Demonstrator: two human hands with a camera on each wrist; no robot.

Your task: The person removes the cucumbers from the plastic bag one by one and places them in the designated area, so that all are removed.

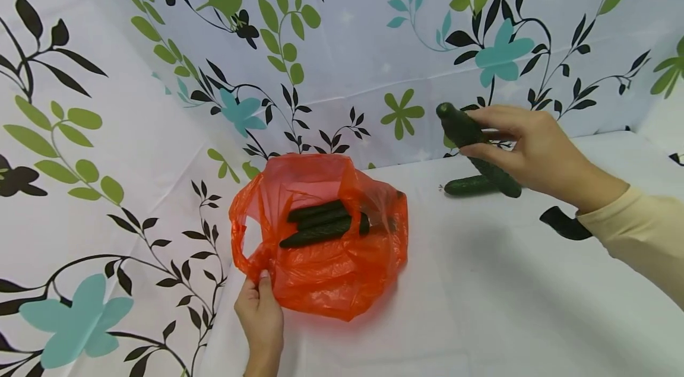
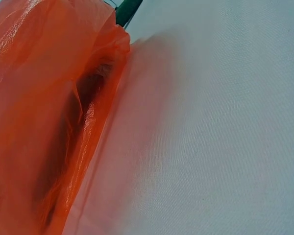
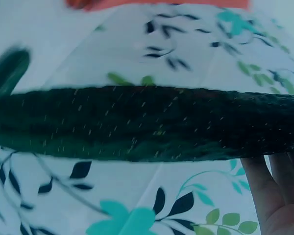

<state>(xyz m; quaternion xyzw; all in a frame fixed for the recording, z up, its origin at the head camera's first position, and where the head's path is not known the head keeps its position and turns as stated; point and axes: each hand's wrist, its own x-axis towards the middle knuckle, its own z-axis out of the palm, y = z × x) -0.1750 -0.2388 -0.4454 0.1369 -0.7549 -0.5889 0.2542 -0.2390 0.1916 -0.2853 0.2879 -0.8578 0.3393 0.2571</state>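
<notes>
An orange plastic bag (image 1: pixel 326 282) lies on the white table with its mouth open, and several cucumbers (image 1: pixel 320 225) show inside it. My left hand (image 1: pixel 262 314) pinches the bag's edge at the near left, below a handle loop. Up at the right, my right hand (image 1: pixel 529 151) grips a dark green cucumber (image 3: pixel 137 125) between thumb and fingers, tilted above the table. Another cucumber (image 1: pixel 470 186) lies on the table behind it, partly hidden by the held one. In the left wrist view the bag (image 2: pixel 44 98) fills the left side, with a dark shape showing through.
A white cloth (image 1: pixel 427 317) covers the table. Behind and to the left hangs a curtain (image 1: pixel 347 50) printed with leaves, birds and flowers. A black band (image 1: pixel 565 224) shows under the right wrist.
</notes>
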